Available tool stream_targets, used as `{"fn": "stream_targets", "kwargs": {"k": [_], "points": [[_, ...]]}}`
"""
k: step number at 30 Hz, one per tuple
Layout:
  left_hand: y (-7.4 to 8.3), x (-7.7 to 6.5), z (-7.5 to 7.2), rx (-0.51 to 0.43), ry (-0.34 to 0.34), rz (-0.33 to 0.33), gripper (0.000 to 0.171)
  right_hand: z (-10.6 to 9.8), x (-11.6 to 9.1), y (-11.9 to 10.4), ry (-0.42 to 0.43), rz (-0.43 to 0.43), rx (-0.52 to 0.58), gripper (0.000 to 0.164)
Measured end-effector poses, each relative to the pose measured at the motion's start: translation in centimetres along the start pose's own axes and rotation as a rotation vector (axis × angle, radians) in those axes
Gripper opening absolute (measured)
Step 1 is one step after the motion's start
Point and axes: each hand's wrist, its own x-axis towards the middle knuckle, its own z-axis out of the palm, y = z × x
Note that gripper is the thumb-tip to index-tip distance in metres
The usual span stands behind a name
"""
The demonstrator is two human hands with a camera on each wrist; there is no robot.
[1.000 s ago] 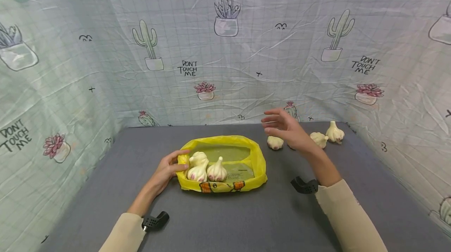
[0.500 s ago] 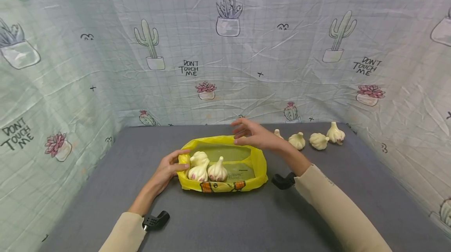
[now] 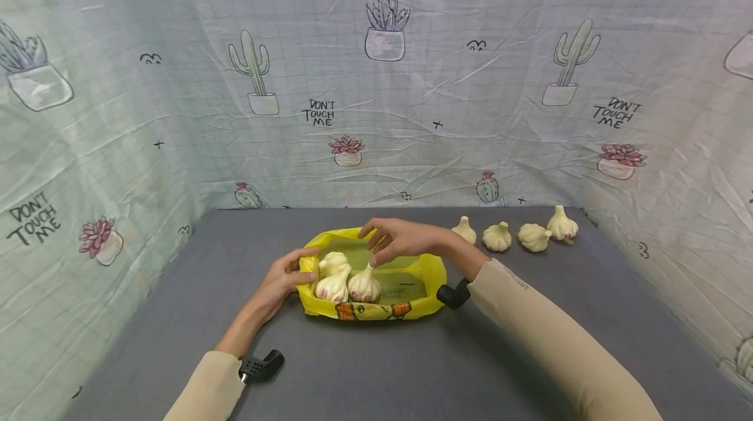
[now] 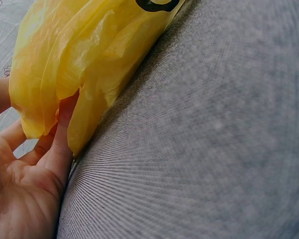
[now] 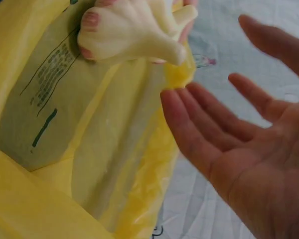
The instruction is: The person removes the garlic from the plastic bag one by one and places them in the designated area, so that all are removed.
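A yellow plastic bag (image 3: pixel 376 311) lies open on the grey table, its rim rolled into an oval. Inside at its left sit three garlic bulbs, one of them the front right garlic bulb (image 3: pixel 363 286) with its stem up. My left hand (image 3: pixel 275 287) grips the bag's left rim, fingers and thumb around the plastic; in the left wrist view the yellow bag (image 4: pixel 89 55) partly covers those fingers. Over the bag hovers my right hand (image 3: pixel 400 240), fingers spread and holding nothing. In the right wrist view its fingertips are close to a garlic bulb (image 5: pixel 132 30), apart from it.
To the right at the back of the table (image 3: pixel 529 303) several garlic bulbs stand in a row, among them a garlic bulb (image 3: pixel 497 236) and the farthest garlic bulb (image 3: pixel 562 223). A cactus-print curtain (image 3: pixel 435 81) encloses the table at the back and sides.
My right hand has moved left and down, from beside the loose garlic bulbs to over the bag. My left hand has stayed on the bag's rim.
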Motion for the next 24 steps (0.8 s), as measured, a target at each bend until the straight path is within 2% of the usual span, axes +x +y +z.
{"fn": "stream_targets", "kwargs": {"k": [4,12,24], "points": [[0.1,0.0,0.1,-0.004,0.007,-0.002,0.061,-0.1,0.8,-0.1,-0.089,0.036,-0.006,0.062],[0.1,0.1,0.0,0.006,0.012,-0.004,0.06,-0.4,1.8,-0.4,-0.244,0.171,-0.031,0.057],[0.0,0.0,0.3,0.012,0.007,-0.011,0.061,0.5,3.2,0.7,-0.291,0.266,-0.027,0.055]]}}
